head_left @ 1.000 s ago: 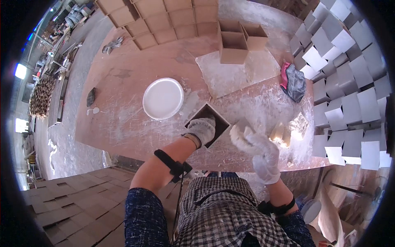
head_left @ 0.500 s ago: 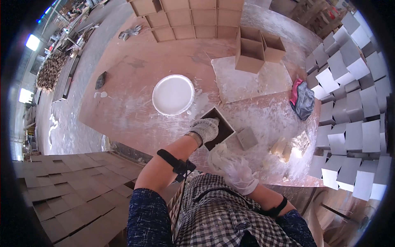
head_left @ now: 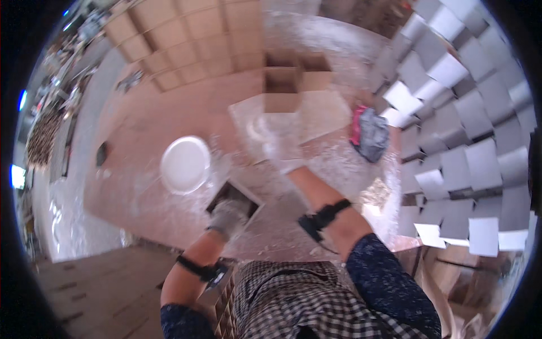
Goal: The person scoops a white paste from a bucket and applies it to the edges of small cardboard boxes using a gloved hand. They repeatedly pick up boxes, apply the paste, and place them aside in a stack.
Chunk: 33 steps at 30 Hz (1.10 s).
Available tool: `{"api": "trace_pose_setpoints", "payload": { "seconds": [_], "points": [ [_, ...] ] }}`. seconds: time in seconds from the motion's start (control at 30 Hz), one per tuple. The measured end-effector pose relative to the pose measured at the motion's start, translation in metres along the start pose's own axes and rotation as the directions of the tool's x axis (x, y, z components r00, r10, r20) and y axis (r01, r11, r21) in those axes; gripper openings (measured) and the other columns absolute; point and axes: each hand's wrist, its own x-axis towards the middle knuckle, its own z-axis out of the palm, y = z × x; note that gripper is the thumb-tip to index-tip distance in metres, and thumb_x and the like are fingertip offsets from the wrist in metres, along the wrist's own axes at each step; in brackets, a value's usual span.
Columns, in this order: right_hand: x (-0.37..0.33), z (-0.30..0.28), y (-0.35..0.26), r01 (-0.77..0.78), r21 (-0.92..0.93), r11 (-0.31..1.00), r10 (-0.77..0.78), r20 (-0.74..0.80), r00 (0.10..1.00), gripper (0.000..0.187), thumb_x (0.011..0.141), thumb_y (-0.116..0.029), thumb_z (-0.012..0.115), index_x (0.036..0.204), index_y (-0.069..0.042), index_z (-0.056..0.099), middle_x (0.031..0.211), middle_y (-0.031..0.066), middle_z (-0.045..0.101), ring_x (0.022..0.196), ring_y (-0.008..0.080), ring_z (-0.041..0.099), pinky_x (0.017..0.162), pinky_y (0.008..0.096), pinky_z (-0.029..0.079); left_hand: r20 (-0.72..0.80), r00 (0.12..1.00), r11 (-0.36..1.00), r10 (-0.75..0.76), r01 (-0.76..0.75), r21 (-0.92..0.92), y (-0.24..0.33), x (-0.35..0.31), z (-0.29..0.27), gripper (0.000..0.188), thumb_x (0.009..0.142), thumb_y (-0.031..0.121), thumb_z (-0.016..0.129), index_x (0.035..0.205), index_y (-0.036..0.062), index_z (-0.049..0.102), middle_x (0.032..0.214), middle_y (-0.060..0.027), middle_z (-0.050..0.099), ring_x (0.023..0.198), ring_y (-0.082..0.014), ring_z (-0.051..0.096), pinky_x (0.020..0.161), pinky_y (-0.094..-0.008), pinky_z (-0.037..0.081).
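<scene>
A small open-topped box (head_left: 252,214) with dark inner walls stands tilted cornerwise on the table near me. My left hand (head_left: 228,216), in a grey knit glove, is closed on the box's near wall, its fingers reaching inside. My right hand (head_left: 282,148), in a thin whitish glove, stretches forward over a pale sheet (head_left: 324,116). Motion smears its fingers, so I cannot make out whether it holds anything. Just beyond it stand joined open brown boxes (head_left: 281,101). Left of the small box lies a round white tub (head_left: 185,165) with white contents.
Brown boxes in a stacked block (head_left: 197,45) stand at the table's far side. Grey and white boxes (head_left: 480,164) are piled high along the right. A grey and pink cloth (head_left: 371,134) lies at the right edge. More brown boxes (head_left: 101,288) fill the near left.
My right hand has moved from beside the small box forward to the pale sheet. The small grey piece beside the box no longer shows. My view has shifted, and my left hand stays at the box.
</scene>
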Motion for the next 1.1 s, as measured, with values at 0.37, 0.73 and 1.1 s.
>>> {"api": "trace_pose_setpoints", "payload": {
  "seconds": [0.37,0.73,1.1],
  "points": [
    [-0.187,-0.129,0.058,0.113,-0.763,0.636,-0.37,-0.174,0.912,0.054,0.076,-0.003,0.052,0.129,0.0,0.041,0.135,0.0232,0.038,0.128,0.0365,0.034,0.105,0.0482,0.025,-0.091,0.986,0.99,0.14,-0.14,0.007,-0.036,-0.054,0.015,0.041,0.085,0.026,0.052,0.12,0.0051,0.053,0.121,-0.0099,0.055,0.118,-0.0232,0.047,0.102,-0.0354,0.035],
    [-0.224,-0.203,0.162,-0.316,-0.808,0.498,-0.085,-0.408,0.909,0.078,0.076,-0.012,0.055,0.142,0.001,0.014,0.145,0.0267,0.016,0.135,0.0391,0.017,0.111,0.0438,0.015,0.159,0.958,0.272,-0.239,0.223,-0.936,0.019,-0.092,0.032,0.039,0.087,0.022,0.05,0.121,0.003,0.052,0.121,-0.0139,0.054,0.116,-0.0287,0.047,0.1,-0.0369,0.036],
    [-0.216,-0.095,-0.008,0.062,-0.287,0.956,-0.123,-0.203,0.971,0.046,0.074,0.002,0.052,0.12,0.0,0.052,0.112,0.0122,0.059,0.101,0.0205,0.057,0.087,0.0309,0.046,0.311,0.901,0.245,-0.303,0.389,-0.888,0.05,-0.053,0.038,0.039,0.084,0.021,0.053,0.12,0.0041,0.054,0.119,-0.0202,0.053,0.111,-0.0329,0.05,0.09,-0.0397,0.044]
  ]
}}
